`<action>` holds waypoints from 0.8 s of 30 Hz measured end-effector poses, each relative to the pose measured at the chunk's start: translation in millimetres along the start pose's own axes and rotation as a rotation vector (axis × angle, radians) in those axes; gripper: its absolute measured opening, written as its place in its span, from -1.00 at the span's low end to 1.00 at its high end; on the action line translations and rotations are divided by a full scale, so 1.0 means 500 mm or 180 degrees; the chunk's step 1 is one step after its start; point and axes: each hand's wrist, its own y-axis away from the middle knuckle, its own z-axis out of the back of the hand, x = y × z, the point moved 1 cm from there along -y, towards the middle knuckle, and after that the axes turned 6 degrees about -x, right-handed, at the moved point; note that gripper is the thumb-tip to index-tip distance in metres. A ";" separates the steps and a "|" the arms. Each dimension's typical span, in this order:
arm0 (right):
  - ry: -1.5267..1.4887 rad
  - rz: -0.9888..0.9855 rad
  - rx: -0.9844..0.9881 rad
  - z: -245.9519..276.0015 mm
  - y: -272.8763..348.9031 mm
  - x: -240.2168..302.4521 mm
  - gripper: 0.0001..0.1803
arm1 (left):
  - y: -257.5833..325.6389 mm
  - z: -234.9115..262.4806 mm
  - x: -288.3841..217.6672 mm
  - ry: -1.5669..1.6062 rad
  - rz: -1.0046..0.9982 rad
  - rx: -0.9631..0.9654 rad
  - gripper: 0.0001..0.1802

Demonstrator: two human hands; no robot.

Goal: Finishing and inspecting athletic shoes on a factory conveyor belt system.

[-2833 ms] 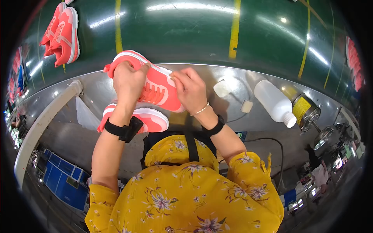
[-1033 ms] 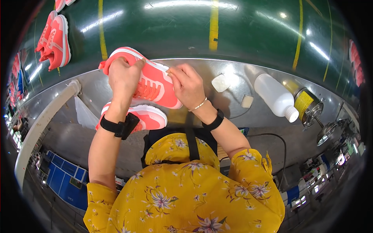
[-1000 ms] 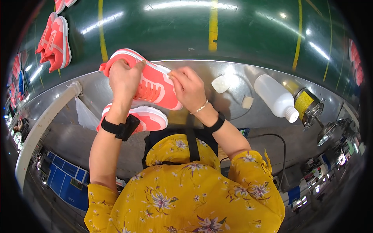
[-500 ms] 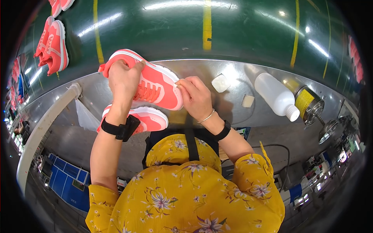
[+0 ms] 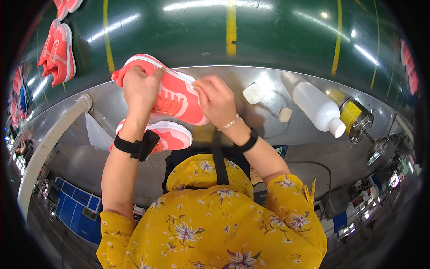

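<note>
A coral sneaker point(image 5: 172, 89) with a white sole is tilted on its side above the metal ledge, toe to the right. My left hand point(image 5: 142, 89) is closed around its collar, thumb on the upper edge. My right hand point(image 5: 218, 99) is closed in a pinch at the sole edge near the toe. What its fingertips hold, if anything, is too small to make out. Below lies a second coral sneaker point(image 5: 177, 136), partly hidden by my left wrist.
Right of my hands, a white block point(image 5: 253, 93) and a small cream block point(image 5: 285, 114) lie on the metal ledge point(image 5: 268, 130). Beyond them are a white bottle point(image 5: 317, 107) and a metal can point(image 5: 354, 119). More coral sneakers point(image 5: 60, 54) stand on the green surface point(image 5: 179, 40).
My right hand has slid up and left along the sole edge, away from the toe tip. The left hand keeps its grip on the sneaker, and the view has shifted slightly.
</note>
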 end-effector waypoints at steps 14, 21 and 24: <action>-0.0033 -0.0043 -0.0091 0.003 0.001 0.003 -0.82 | 0.000 -0.001 -0.003 -0.0021 -0.0068 -0.0003 -0.72; -0.0022 0.0070 0.0057 0.009 0.007 -0.003 -0.83 | 0.000 -0.001 0.002 0.0104 -0.0074 -0.0019 -0.71; -0.0016 0.0083 -0.0047 0.007 0.009 0.000 -0.81 | 0.005 -0.003 0.002 0.0012 -0.0086 0.0002 -0.71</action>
